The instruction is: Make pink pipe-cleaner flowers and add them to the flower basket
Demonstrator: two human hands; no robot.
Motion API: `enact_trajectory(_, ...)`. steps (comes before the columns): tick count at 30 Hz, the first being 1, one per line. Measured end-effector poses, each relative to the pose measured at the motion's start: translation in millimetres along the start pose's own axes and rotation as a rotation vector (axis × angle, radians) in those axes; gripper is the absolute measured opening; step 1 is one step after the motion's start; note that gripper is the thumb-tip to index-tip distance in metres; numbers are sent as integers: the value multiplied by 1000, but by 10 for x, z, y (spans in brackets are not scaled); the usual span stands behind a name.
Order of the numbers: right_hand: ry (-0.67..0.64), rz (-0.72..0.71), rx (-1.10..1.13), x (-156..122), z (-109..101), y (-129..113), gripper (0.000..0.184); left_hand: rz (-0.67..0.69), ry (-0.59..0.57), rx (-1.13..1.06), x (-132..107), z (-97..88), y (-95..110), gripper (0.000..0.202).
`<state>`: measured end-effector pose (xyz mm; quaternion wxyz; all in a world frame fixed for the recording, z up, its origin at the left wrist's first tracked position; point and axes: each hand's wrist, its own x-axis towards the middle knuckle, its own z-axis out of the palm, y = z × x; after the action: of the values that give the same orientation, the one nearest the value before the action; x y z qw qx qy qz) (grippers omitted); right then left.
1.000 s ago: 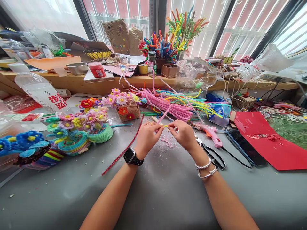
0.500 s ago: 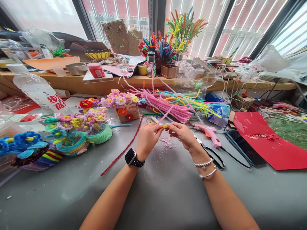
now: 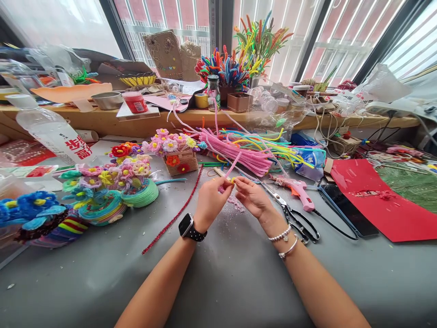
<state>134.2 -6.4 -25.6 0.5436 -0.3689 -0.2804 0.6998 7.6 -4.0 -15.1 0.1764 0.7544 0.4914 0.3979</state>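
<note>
My left hand (image 3: 212, 200) is closed in a pinch on a pink pipe cleaner (image 3: 234, 165) that sticks up from the fingers. My right hand (image 3: 254, 196) pinches a small yellow piece of pipe cleaner (image 3: 232, 180) where the fingertips of both hands meet; the fingers partly hide it. Behind the hands lies a bundle of pink pipe cleaners (image 3: 235, 152). Pink fluff (image 3: 236, 202) is scattered on the grey table below. A dark red tinsel stem (image 3: 174, 216) lies left of my left hand. Scissors (image 3: 290, 212) rest beside my right wrist.
Pipe-cleaner flowers in a small basket (image 3: 180, 163) and coiled pots (image 3: 139, 193) stand at left, near a plastic bottle (image 3: 51, 132). At right lie a pink glue gun (image 3: 298, 191), a phone (image 3: 344, 209) and red card (image 3: 375, 200). A cluttered ledge (image 3: 191, 117) runs behind.
My right hand has shifted slightly left and turned, uncovering more of the scissors. Both hands stay together at the yellow piece. The view has moved a little.
</note>
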Motion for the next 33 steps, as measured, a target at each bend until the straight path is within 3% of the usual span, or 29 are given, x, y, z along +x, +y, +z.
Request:
enact_trajectory(3,23,-22,-30,18,10,31,25,-39,-6,-21,-2,-1,4,11)
enact_trajectory(6,47,-117,-260,50,-47,-3,22,-6,5,33,1,-7,-4,10)
enact_trajectory(8,76,-268,-499,63,-99,-49,24,60,28,111,3,-8,-12,11)
enact_trajectory(12,138,-698,-1087,37,-160,-132,32,161,58,234,4,-4,-24,12)
enact_trajectory(15,86,-871,-1352,2,-167,-169,29,200,44,248,2,-11,-20,12)
enact_trajectory(21,-34,-840,-1397,-5,-170,-190,26,187,-1,230,-1,-19,-6,14)
enact_trajectory(33,-22,-709,-1223,20,-174,-194,28,-39,-156,-97,-13,18,66,23)
